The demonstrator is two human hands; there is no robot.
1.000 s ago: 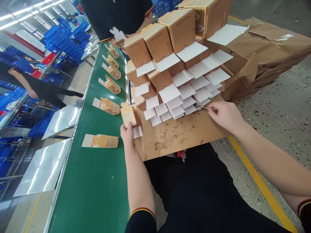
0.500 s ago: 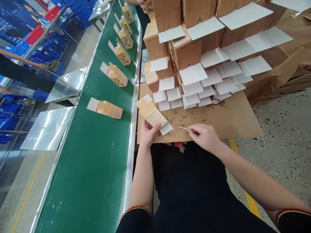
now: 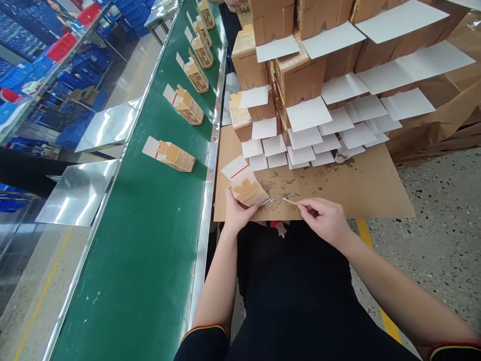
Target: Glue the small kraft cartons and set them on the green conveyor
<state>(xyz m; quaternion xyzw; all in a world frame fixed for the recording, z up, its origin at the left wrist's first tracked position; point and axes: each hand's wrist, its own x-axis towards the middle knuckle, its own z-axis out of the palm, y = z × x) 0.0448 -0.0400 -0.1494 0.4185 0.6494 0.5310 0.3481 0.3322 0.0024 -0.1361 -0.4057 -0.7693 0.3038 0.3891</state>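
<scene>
My left hand point(image 3: 240, 213) is closed around a small tan carton point(image 3: 248, 189), tilted over the brown cardboard sheet. The carton's white flap with a red stripe stands out at its upper end; part of its lower end is hidden by my fingers. In a pinch, my right hand point(image 3: 323, 218) holds a thin pale stick point(image 3: 290, 201). Its tip points left towards the carton, a short gap away from it. Dark wet-looking smears mark the cardboard sheet point(image 3: 364, 193) around the tip. A small round clear item point(image 3: 341, 157) sits at the foot of the stacked cartons.
Tan cartons point(image 3: 306, 82) with white flaps sticking out are stacked behind my hands. To the left runs a green conveyor belt point(image 3: 139, 240) with a metal edge, carrying several open cartons point(image 3: 178, 156). A co-worker's hand point(image 3: 235, 5) shows at the top.
My right hand has brought the stick from the round clear item leftwards to near the carton. My left hand has moved the carton off the belt's edge over the cardboard and turned it.
</scene>
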